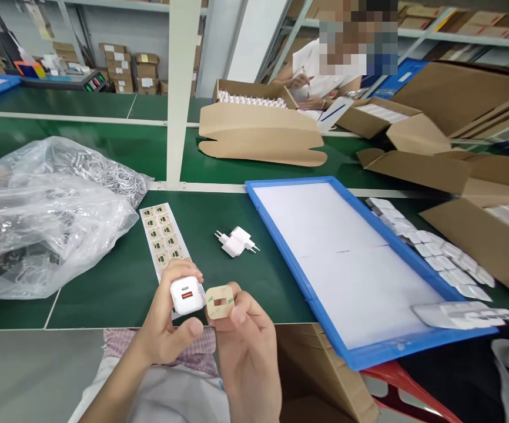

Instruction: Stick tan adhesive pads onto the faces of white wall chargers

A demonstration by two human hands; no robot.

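My left hand (166,329) is closed around a white USB charger (186,296), its port face turned up toward me with an orange slot and a smaller one above. Between the thumb and fingers of my right hand (250,341) is a tan square sticker (220,302) with a cut-out in its middle and green marks. Sticker and charger are side by side; whether they touch I cannot tell. Behind my left hand lies a sheet of stickers (163,232), its near end partly hidden. Two white plug chargers (237,241) lie together on the green table.
A clear plastic bag (56,217) of cables fills the left. On the right lies a blue-rimmed white tray (298,282), with wrapped white pieces (435,252) along its far side. Open cartons (258,126) stand at the back, where a person (307,76) sits.
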